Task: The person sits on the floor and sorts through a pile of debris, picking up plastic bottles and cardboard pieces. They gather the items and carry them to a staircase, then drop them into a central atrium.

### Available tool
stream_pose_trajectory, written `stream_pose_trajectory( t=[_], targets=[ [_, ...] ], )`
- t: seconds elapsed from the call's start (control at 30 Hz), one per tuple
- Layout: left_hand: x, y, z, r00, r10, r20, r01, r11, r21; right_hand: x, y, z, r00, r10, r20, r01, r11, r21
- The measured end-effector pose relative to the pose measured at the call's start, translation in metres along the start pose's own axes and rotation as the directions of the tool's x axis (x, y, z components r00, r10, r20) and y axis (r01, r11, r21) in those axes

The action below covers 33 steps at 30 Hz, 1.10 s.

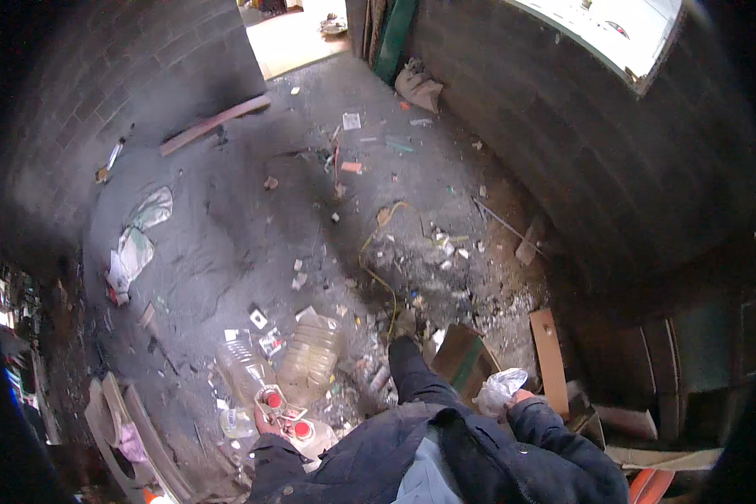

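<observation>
My left hand (266, 421), low in front of me, is closed around the carry handles of large plastic jugs. One is a clear ribbed jug (242, 362) with a red cap. A second jug (312, 428), pale and red-capped, hangs close to my coat and is partly covered by my sleeve. A larger yellowish clear jug (312, 356) lies beside them; whether my fingers also hold it, I cannot tell. My right hand (521, 397) grips a crumpled clear plastic bag (501, 389) beside an open cardboard box (466, 359).
Rubble and litter (453, 277) cover the dark floor, with a yellow cord (366, 264) running through. A wooden plank (217, 125) lies by the left wall, near white sacks (135, 246). A filled sack (419, 87) rests beside the bright doorway (299, 41). Cardboard (549, 359) stands at right.
</observation>
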<state>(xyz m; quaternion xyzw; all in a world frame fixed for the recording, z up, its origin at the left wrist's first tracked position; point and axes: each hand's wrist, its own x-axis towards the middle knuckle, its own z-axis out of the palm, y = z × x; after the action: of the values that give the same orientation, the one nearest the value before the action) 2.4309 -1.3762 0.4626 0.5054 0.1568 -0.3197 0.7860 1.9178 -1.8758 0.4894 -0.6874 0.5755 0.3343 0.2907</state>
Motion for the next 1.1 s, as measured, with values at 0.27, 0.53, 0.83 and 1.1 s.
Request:
stream_pose_trajectory(
  t=[0.27,0.53,0.83,1.1],
  targets=[
    [0.125,0.073,0.159,0.874,-0.265,-0.408,0.359,0.917,0.175,0.135,-0.138,-0.182,0.958,-0.282,-0.053,0.273,0.953,-0.134],
    [0.285,0.076,0.304,0.868,-0.311,-0.387,0.382,0.916,0.121,0.172,-0.299,-0.365,0.896,-0.339,-0.286,0.32,0.941,-0.111],
    [0.461,0.114,0.402,0.873,-0.34,-0.35,0.382,0.922,0.057,0.269,-0.383,-0.459,0.832,-0.27,-0.484,0.323,0.946,0.027],
    [0.615,0.182,0.452,0.911,-0.282,-0.3,0.296,0.955,0.002,0.352,-0.468,-0.573,0.948,-0.073,-0.309,0.075,0.997,-0.004]
  ],
)
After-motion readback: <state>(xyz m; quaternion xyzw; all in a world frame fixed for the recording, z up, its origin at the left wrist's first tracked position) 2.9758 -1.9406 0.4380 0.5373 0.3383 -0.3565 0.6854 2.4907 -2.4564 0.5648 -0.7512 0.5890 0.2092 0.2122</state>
